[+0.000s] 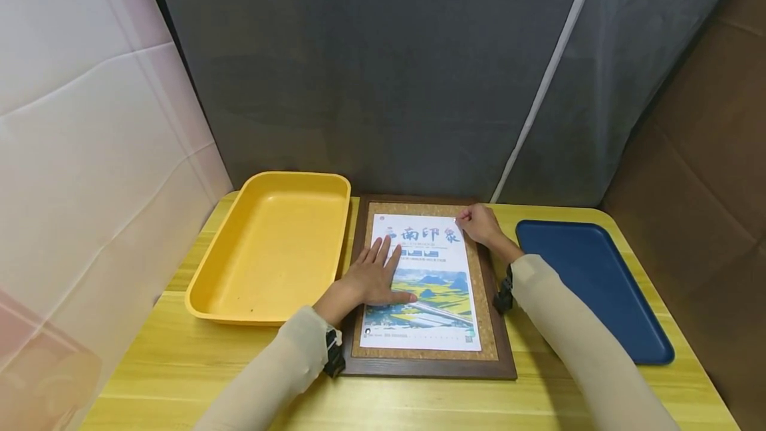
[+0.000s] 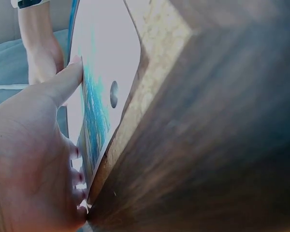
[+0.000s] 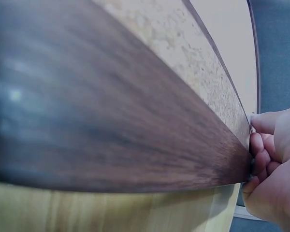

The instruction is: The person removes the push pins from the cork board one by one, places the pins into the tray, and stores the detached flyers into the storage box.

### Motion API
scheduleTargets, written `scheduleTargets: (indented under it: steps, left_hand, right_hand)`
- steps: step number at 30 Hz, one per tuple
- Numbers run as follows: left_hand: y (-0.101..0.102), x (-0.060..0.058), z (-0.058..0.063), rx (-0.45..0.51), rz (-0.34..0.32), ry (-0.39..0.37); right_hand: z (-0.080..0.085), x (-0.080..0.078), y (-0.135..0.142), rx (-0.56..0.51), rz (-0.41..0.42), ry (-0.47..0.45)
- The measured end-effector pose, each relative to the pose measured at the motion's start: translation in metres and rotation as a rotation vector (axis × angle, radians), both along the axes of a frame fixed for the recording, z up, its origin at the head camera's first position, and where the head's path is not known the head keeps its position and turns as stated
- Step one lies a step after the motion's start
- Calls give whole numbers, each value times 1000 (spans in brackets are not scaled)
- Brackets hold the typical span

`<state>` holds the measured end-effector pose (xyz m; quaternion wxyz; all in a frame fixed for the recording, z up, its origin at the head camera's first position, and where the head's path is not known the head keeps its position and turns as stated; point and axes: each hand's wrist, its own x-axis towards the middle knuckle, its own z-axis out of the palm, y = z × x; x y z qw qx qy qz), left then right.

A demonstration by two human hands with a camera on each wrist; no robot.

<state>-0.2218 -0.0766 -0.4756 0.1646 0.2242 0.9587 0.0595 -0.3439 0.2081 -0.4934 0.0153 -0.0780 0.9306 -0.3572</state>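
Note:
A white poster (image 1: 419, 331) with blue lettering and a painted landscape lies on a cork board (image 1: 489, 324) in a dark brown frame (image 1: 431, 368). My left hand (image 1: 374, 278) rests on the poster's left half, fingers spread and thumb stretched across the picture. At the upper right corner, my right hand (image 1: 481, 225) has curled fingers, with thumb and index finger pinching at the poster's corner. A small pale glint shows at those fingertips; what it is cannot be made out. Seen by the right wrist camera, the right hand (image 3: 275, 159) is bunched beside the frame's far edge.
To the left of the board is a deep yellow tray (image 1: 266, 316). A flat blue tray (image 1: 592, 285) lies to the right. Both stand on a yellow wood-grain table (image 1: 197, 378). A grey curtain (image 1: 371, 72) hangs behind, with sheets hanging on either side.

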Motion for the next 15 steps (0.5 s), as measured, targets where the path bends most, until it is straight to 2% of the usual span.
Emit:
scheduleTargets:
  steps: [15]
  left_hand:
    - [0, 1, 1, 5, 2, -6]
  right_hand:
    - [0, 1, 1, 32, 51, -2]
